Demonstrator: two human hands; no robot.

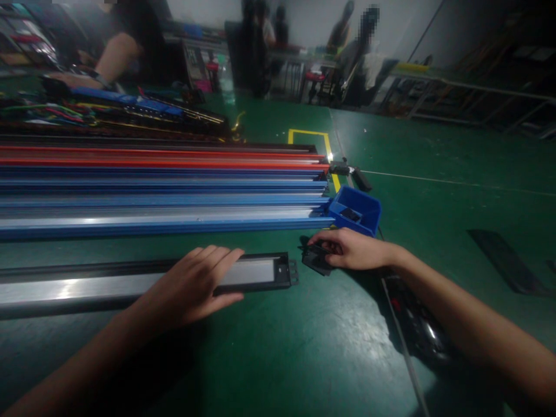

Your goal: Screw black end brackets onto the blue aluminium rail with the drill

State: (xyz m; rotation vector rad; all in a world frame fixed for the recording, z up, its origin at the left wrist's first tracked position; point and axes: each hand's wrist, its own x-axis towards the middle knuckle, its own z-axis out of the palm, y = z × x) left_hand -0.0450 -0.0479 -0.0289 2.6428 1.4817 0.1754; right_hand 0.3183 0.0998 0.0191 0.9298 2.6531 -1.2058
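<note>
A long black-edged metal rail (252,273) lies across the green table, its right end fitted with a black slotted end piece (293,272). My left hand (197,284) grips this rail near that end, fingers over the far edge and thumb along the near edge. Just right of the rail's end, apart from it, my right hand (351,248) pinches a small black plastic part (317,259) close to the table. The fingers partly cover the part, so its full shape is hidden. Behind the right hand stands a blue bin (356,209) with a few dark pieces inside.
Several blue rails (174,202) and red rails (174,157) lie side by side beyond my hands. A dark tool-like object (419,324) and a cord (402,341) lie under my right forearm. Bundled wires (65,113) and a person's arm (115,61) are at the far left.
</note>
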